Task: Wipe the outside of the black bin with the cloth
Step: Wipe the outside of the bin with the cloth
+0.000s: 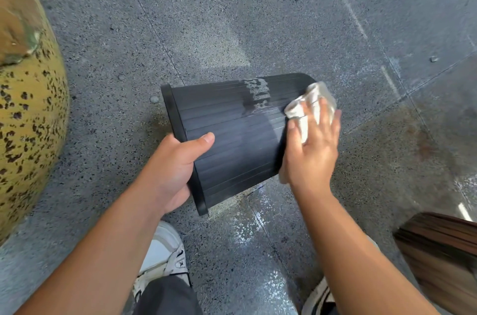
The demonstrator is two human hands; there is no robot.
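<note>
The black bin [232, 134] is held on its side above the floor, its rim to the left and its base to the right. A pale dusty patch marks its ribbed wall near the base. My left hand [175, 170] grips the rim, thumb on the outer wall. My right hand [313, 144] lies flat against the bin's base end, pressing a crumpled white cloth [309, 103] onto it. Part of the cloth sticks out above my fingers and a corner shows below my wrist.
Speckled grey stone floor [258, 17] lies all around, with wet patches near my feet. A large yellow spotted rounded object [28, 113] stands at the left. A brown wooden thing [444, 250] is at the lower right. My shoes [165, 252] are below the bin.
</note>
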